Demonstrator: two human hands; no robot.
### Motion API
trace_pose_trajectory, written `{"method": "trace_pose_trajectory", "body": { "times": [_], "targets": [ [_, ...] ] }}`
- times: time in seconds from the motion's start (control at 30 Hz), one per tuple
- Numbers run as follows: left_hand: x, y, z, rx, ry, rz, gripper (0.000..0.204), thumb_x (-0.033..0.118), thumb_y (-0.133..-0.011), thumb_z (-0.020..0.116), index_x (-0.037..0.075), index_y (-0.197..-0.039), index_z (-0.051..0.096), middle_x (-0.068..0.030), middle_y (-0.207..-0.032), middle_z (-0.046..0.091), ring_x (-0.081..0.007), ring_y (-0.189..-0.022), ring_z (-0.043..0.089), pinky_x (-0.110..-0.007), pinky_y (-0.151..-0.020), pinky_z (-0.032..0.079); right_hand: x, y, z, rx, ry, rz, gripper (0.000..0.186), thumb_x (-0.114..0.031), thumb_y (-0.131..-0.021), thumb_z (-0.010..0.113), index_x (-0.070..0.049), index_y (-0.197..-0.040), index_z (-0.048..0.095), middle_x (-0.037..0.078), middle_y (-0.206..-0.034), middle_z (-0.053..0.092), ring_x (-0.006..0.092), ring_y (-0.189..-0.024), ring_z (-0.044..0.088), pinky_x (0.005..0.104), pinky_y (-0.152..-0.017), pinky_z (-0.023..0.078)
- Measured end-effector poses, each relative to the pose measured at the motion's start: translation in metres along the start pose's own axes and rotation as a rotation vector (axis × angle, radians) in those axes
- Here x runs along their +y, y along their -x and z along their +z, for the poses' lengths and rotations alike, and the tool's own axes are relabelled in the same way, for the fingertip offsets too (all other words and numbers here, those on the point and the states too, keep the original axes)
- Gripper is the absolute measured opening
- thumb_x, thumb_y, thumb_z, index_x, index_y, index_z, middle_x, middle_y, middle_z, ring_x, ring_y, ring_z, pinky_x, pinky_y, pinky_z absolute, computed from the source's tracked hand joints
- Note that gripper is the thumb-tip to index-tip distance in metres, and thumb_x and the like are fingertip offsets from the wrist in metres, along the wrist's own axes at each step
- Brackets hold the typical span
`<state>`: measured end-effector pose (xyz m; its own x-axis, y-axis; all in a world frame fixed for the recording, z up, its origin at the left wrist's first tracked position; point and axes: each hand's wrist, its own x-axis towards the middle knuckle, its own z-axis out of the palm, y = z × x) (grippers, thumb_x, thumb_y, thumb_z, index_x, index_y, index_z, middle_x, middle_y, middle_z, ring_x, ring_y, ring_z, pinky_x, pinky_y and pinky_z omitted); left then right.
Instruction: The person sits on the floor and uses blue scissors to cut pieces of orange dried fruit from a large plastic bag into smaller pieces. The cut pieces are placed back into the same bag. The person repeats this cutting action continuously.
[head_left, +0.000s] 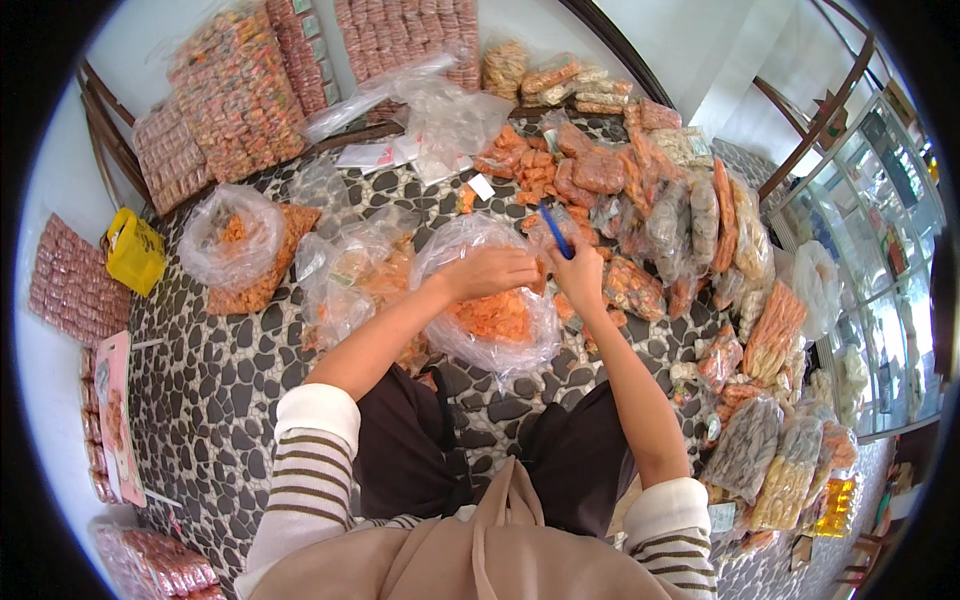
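An open clear plastic bag of orange chips (492,318) sits on the floor in front of my knees. My left hand (500,272) is closed over its far right side, fingers pinched at a small clear plastic bag (541,238) that seems to hold orange pieces. Close beside it, my right hand (580,272) is closed around a slim blue stick-like tool (555,230), which points up and away. The tool's lower end is hidden by my fingers, so its kind cannot be made out.
To the left lie another open bag of orange snacks (232,236) and crumpled clear bags (345,265). Packed snack bags (600,170) curve around the far right side. A glass display case (870,260) stands right, a yellow bag (135,252) far left.
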<state>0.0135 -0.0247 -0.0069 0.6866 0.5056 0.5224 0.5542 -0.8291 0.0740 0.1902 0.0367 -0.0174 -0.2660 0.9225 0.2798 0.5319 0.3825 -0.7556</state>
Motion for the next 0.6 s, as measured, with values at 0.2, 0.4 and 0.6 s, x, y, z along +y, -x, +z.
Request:
{"method": "trace_pose_trajectory", "body": {
  "times": [0.2,0.4,0.6],
  "targets": [
    [0.006,-0.001,0.012,0.023,0.053,-0.040,0.011,0.010,-0.078,0.051,0.006,-0.088,0.049,-0.0057,-0.083,0.047,-0.0217,-0.082,0.050,-0.031,-0.070,0.043,0.018,-0.004,0.004,-0.031,-0.033,0.243,0.016,-0.017,-0.072,0.065,-0.003,-0.073,0.059,0.005,-0.057,0.055,0.0127,-0.048,0.051,0.0284,-0.046,0.038],
    [-0.006,0.011,0.031,0.414,0.466,-0.619,0.016,0.019,-0.090,0.046,0.004,-0.093,0.044,-0.0060,-0.086,0.049,-0.0172,-0.074,0.051,-0.027,-0.065,0.042,0.018,-0.007,0.008,-0.302,-0.657,0.540,0.016,-0.018,-0.081,0.060,-0.005,-0.086,0.052,0.001,-0.058,0.048,0.0069,-0.045,0.044,0.0218,-0.039,0.030],
    [-0.026,0.028,0.046,0.615,1.133,-1.448,0.017,0.024,-0.094,0.039,0.008,-0.100,0.036,-0.0054,-0.091,0.049,-0.0140,-0.074,0.052,-0.029,-0.064,0.049,0.006,-0.004,0.015,-0.302,-0.451,0.196,0.033,-0.029,-0.075,0.068,-0.002,-0.091,0.056,0.002,-0.069,0.055,0.0098,-0.058,0.051,0.0244,-0.052,0.042]
  ]
}}
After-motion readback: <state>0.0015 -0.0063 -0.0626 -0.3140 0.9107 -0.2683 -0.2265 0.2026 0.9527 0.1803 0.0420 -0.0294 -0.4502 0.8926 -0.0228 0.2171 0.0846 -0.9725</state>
